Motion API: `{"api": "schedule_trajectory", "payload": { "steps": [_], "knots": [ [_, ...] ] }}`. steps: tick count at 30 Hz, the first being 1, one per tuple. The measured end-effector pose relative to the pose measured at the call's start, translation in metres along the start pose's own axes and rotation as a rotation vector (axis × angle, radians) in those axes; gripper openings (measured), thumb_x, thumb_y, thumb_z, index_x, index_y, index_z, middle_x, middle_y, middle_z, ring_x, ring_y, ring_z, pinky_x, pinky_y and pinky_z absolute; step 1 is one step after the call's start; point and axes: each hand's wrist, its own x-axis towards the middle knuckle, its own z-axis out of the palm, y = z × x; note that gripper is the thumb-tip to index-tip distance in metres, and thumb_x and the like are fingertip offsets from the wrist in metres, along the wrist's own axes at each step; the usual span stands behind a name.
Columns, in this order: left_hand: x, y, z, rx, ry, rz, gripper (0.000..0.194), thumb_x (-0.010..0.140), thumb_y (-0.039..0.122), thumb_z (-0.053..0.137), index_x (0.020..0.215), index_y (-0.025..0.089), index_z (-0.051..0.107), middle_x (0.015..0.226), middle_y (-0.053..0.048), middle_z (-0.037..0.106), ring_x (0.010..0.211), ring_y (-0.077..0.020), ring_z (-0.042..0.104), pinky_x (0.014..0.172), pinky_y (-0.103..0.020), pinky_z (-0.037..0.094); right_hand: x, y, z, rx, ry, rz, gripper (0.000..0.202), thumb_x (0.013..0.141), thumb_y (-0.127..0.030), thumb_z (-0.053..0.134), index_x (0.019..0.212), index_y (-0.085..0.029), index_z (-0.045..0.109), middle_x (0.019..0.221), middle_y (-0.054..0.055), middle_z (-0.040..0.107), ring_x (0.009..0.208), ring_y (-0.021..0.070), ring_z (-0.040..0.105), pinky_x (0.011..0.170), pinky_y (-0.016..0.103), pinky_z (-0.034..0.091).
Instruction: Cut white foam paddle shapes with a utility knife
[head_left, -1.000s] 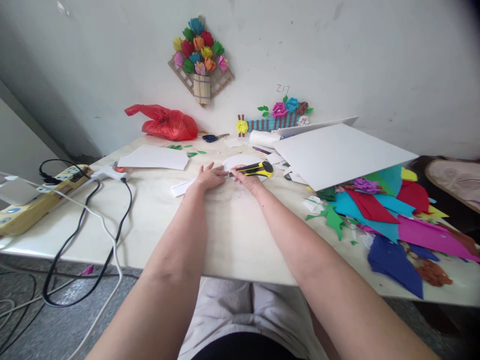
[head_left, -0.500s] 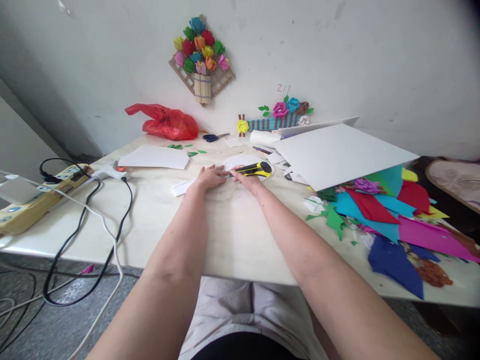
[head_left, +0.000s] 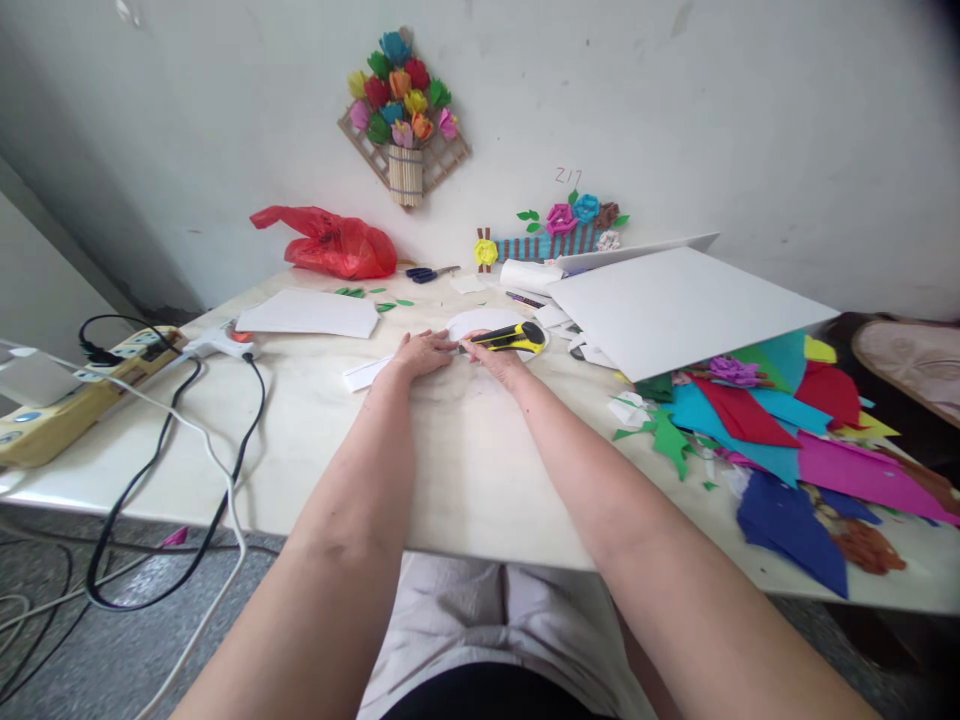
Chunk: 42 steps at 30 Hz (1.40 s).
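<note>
A yellow and black utility knife (head_left: 514, 338) is gripped in my right hand (head_left: 491, 360), its tip pointing left toward my other hand. My left hand (head_left: 422, 354) lies flat on the table, fingers stretched out toward the knife tip. Behind and under both hands is a white rounded piece of card (head_left: 480, 319), partly covered by them. A white strip (head_left: 365, 374) sticks out to the left of my left wrist. The exact spot where the blade meets the card is too small to make out.
A white board (head_left: 690, 305) rests over coloured paper scraps (head_left: 750, 425) at the right. Another white card piece (head_left: 307, 314), a red plastic bag (head_left: 337, 245) and scissors (head_left: 431, 273) lie toward the back. A power strip (head_left: 45, 430) with looping cables occupies the left edge.
</note>
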Motion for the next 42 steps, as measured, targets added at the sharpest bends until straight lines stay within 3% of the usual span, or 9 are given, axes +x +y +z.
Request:
{"api": "schedule_trajectory", "payload": {
  "steps": [22, 42],
  "knots": [
    [0.002, -0.002, 0.002, -0.001, 0.006, 0.004, 0.055, 0.082, 0.040, 0.048, 0.136, 0.046, 0.051, 0.156, 0.013, 0.030, 0.146, -0.0223, 0.024, 0.119, -0.050, 0.011, 0.003, 0.009, 0.000, 0.005, -0.025, -0.028, 0.009, 0.075, -0.028, 0.065, 0.081, -0.021, 0.064, 0.071, -0.003, 0.057, 0.064, 0.0105, 0.051, 0.072, 0.031, 0.048],
    [0.002, -0.001, 0.001, 0.007, 0.000, -0.004, 0.054, 0.083, 0.041, 0.047, 0.137, 0.044, 0.051, 0.156, 0.013, 0.029, 0.146, -0.0253, 0.025, 0.119, -0.050, 0.013, -0.001, 0.002, -0.001, -0.053, -0.019, 0.021, 0.005, 0.078, -0.023, 0.062, 0.082, -0.019, 0.063, 0.076, -0.003, 0.058, 0.064, 0.0092, 0.048, 0.072, 0.029, 0.045]
  ]
}}
